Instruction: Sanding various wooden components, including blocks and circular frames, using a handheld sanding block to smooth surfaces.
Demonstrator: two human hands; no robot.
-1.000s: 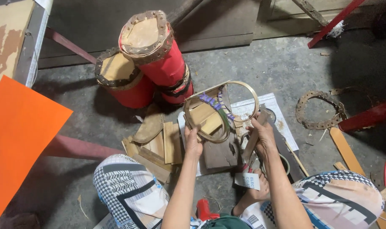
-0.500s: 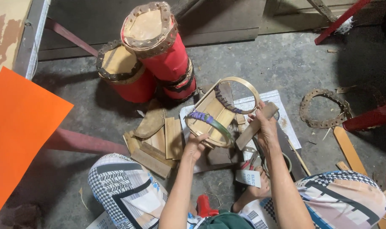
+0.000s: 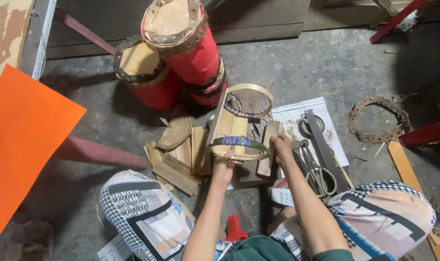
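The half-built drum frame of pale wooden slats and two bamboo hoops (image 3: pixel 239 128) is lying on the concrete floor (image 3: pixel 316 67), left hand (image 3: pixel 223 164) gripping its near hoop, right hand (image 3: pixel 281 145) closing on a loose wooden slat (image 3: pixel 268 147) beside it. Two red cylindrical drums (image 3: pixel 181 58) are crowding behind; scissors (image 3: pixel 316 169) and a saw (image 3: pixel 326 145) are lying on white paper (image 3: pixel 297 113), partly hidden by the right forearm.

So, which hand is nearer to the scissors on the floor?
Right. The right hand rests on a wooden slat just left of the scissors; the left hand, holding the hoop frame, is farther left.

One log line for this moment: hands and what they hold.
left hand: grips hooped slat frame | right hand: on loose wooden slat | beside: scissors, saw
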